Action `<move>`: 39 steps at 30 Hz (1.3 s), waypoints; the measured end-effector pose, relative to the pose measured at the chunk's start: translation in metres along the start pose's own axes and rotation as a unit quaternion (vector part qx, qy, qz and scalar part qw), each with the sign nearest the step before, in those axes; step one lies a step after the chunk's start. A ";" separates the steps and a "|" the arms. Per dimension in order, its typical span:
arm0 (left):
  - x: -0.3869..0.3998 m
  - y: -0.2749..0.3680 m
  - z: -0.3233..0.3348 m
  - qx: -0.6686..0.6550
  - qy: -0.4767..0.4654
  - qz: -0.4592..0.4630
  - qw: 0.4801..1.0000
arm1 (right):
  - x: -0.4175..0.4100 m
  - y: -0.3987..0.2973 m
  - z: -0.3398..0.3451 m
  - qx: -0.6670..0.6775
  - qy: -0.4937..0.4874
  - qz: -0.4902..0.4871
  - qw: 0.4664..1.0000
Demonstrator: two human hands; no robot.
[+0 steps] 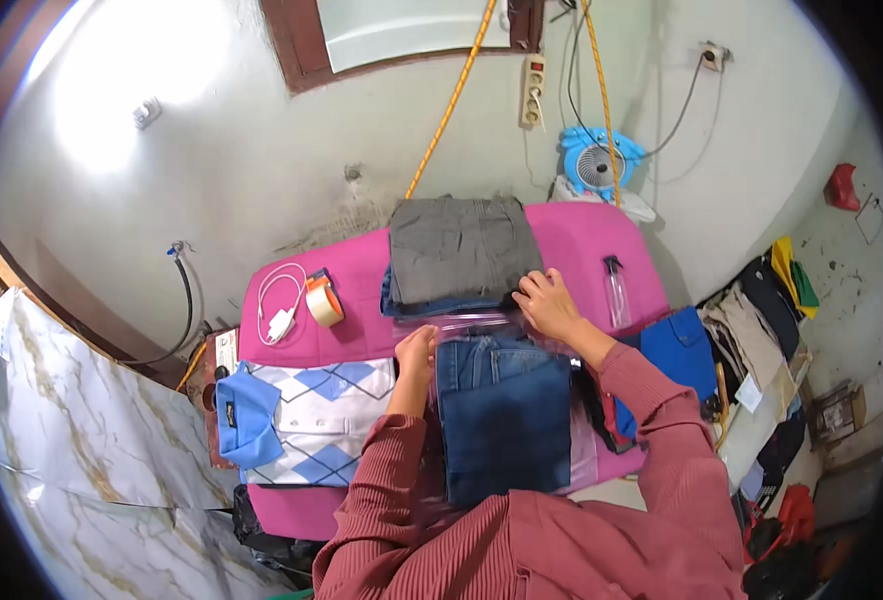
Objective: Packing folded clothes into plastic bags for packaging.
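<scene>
Folded blue jeans lie in front of me on a clear plastic bag. The bag shows past their right side and as a shiny strip beyond their waistband. My left hand pinches the plastic near the jeans' top left corner. Farther away, my right hand has curled fingers at the near right corner of folded grey trousers. It appears to grip the bag's far edge, though its fingertips are partly hidden. More denim lies beneath the grey trousers. A folded polo shirt with blue diamonds lies left of my left forearm.
The pink padded surface bears a tape roll, a white charger with cable and a clear spray bottle. Clothes are heaped at right. Yellow ropes hang beyond, near a blue fan.
</scene>
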State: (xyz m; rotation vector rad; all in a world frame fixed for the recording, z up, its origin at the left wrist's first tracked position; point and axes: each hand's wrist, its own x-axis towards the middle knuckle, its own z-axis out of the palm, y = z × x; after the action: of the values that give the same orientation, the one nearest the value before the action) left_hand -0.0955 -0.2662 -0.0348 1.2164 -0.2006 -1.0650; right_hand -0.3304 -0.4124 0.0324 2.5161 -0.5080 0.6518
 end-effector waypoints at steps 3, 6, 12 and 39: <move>0.014 0.018 0.022 0.030 0.033 0.070 0.997 | 0.023 0.033 0.023 0.050 -0.042 -0.038 0.997; 0.030 0.035 0.040 0.066 0.074 0.137 0.986 | 0.058 0.055 0.035 0.095 -0.092 -0.065 0.989; 0.045 0.042 0.062 0.146 0.163 0.240 0.946 | 0.129 0.086 0.059 0.160 -0.212 -0.106 0.958; 0.014 0.036 0.079 0.587 0.176 0.600 0.514 | 0.336 0.007 0.111 -0.014 -0.162 -0.424 0.891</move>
State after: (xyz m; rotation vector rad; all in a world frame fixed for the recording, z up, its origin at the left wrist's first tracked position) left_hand -0.1185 -0.3305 0.0208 1.8577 -1.3836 0.8240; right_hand -0.0208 -0.5540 0.1283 2.4795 0.4833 -0.1139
